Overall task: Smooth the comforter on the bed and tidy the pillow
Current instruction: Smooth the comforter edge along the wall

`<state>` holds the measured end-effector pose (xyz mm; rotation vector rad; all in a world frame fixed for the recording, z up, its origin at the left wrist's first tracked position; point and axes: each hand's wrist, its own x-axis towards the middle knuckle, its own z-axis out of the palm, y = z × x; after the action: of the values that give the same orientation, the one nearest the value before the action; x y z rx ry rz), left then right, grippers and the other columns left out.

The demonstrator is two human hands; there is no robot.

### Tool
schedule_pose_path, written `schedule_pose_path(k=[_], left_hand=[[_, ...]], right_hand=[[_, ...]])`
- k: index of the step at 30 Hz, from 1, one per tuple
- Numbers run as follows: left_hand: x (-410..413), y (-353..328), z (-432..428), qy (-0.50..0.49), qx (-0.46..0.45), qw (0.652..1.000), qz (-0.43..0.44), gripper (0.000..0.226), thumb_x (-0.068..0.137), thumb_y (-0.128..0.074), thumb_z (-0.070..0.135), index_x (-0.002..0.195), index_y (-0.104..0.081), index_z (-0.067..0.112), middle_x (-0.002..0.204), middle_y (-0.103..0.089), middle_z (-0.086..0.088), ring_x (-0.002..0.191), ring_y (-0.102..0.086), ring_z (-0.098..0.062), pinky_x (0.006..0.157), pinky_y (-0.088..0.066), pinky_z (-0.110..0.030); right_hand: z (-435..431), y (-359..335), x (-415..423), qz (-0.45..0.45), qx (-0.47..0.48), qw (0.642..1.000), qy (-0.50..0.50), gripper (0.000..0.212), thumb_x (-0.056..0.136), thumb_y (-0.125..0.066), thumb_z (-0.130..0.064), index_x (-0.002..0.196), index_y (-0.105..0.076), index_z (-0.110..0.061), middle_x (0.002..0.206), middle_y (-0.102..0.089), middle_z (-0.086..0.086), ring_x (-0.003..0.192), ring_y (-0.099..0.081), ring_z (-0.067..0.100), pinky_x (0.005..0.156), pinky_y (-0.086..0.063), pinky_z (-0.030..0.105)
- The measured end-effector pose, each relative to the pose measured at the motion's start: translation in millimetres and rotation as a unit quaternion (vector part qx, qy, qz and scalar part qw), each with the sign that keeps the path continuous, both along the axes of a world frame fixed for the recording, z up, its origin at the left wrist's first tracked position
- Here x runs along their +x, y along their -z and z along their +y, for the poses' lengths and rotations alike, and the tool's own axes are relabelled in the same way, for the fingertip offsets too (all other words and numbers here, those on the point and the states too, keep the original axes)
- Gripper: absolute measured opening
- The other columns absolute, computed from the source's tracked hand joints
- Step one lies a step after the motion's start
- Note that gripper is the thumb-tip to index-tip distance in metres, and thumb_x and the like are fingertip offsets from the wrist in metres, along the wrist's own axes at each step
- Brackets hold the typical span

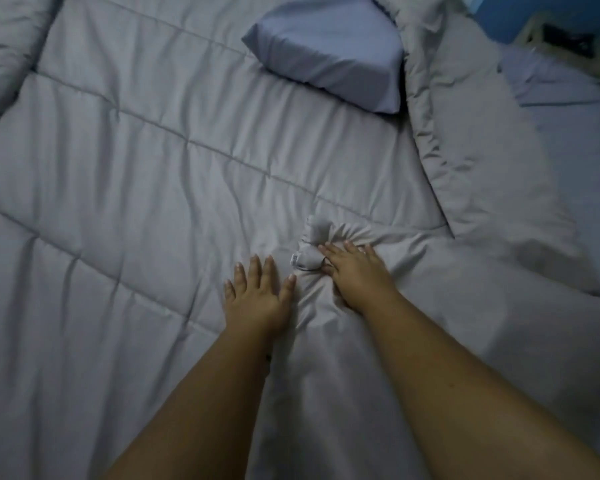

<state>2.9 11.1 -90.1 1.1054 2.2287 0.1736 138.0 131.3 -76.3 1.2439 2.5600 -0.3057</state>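
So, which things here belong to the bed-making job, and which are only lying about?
Job: comforter; pillow; left hand, flat on the comforter; right hand, on the bunched corner.
Lying about: blue sheet; pale object, top right, too blurred to name.

Comforter (146,174) — matt, wrinkled quilted cloth; pillow (329,53) — smooth cloth.

Both forearms are seen bare, no sleeves worn; short nails are shown on the left hand (257,299) and right hand (355,271).
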Motion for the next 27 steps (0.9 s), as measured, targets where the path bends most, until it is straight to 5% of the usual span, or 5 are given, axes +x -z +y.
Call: schedule_pose_path(k=[20, 27], left_hand=[[228, -157, -120, 0.066, 0.051, 0.996, -0.04, 0.064, 0.097, -0.015, 0.054, 0.151, 0.007, 0.027, 0.16, 0.016, 0.003, 0.147, 0.015, -0.024, 0.119, 0.004, -0.045], [332, -183, -169, 0.137, 0.035, 0.987, -0.071, 0.066, 0.096, -0.011, 0.057, 0.151, 0.008, 0.028, 0.159, 0.018, 0.002, 0.147, 0.016, -0.025, 0.119, 0.005, -0.046]], right_hand=[[-156, -194, 260, -0.072, 0.061, 0.992, -0.08, 0.05, 0.098, -0.036, -0.018, 0.147, -0.026, -0.023, 0.155, -0.03, -0.003, 0.14, -0.029, 0.015, 0.116, -0.011, 0.039], [-247, -225, 385, -0.173, 0.019, 0.983, -0.057, 0.045, 0.097, -0.037, -0.02, 0.142, -0.036, -0.021, 0.154, -0.029, 0.008, 0.14, -0.027, 0.024, 0.117, -0.013, 0.038]])
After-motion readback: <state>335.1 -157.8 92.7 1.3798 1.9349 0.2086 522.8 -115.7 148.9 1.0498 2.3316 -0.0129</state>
